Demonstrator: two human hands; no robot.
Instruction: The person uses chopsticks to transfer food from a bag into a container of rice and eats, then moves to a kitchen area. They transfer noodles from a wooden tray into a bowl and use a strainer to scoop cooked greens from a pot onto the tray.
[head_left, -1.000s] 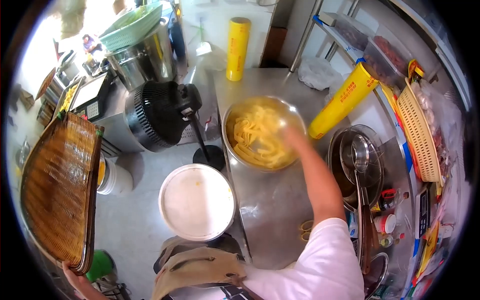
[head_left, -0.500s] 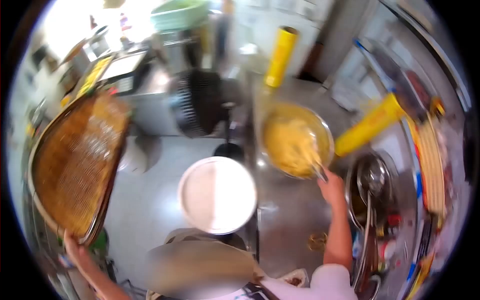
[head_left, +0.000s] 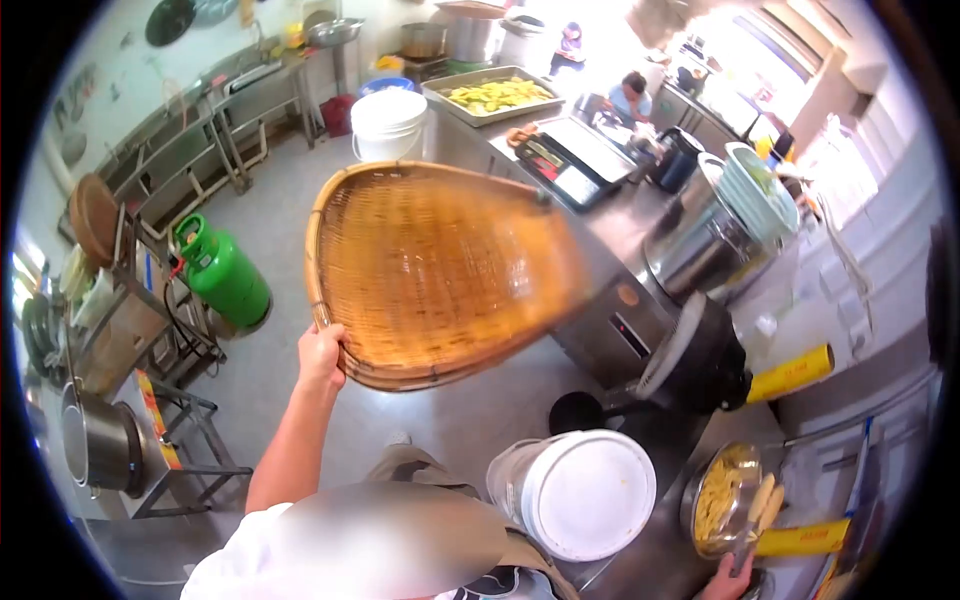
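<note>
A large scoop-shaped bamboo basket [head_left: 430,270] is held out at the middle of the view, tilted, with its woven inside showing. My left hand [head_left: 322,355] is closed around its rim at the lower left. Low on the right, my right hand [head_left: 728,580] grips the metal handle of what look like tongs [head_left: 748,535], whose tan ends stand over a steel bowl [head_left: 690,515]. Yellow, shredded-looking food [head_left: 722,495] fills that bowl. The frame's lower edge partly cuts off my right hand.
A lidded white bucket [head_left: 590,495] stands in front of me, beside the steel counter. Behind the basket are a scale [head_left: 560,165], a tray of yellow pieces [head_left: 500,97] and a black fan [head_left: 700,360]. A green gas cylinder [head_left: 225,270] stands left; people sit at the back.
My view has swung left, so the basket now appears mid-view and the bowl at lower right. The tongs' tan ends now show above the food. Both hands keep their holds.
</note>
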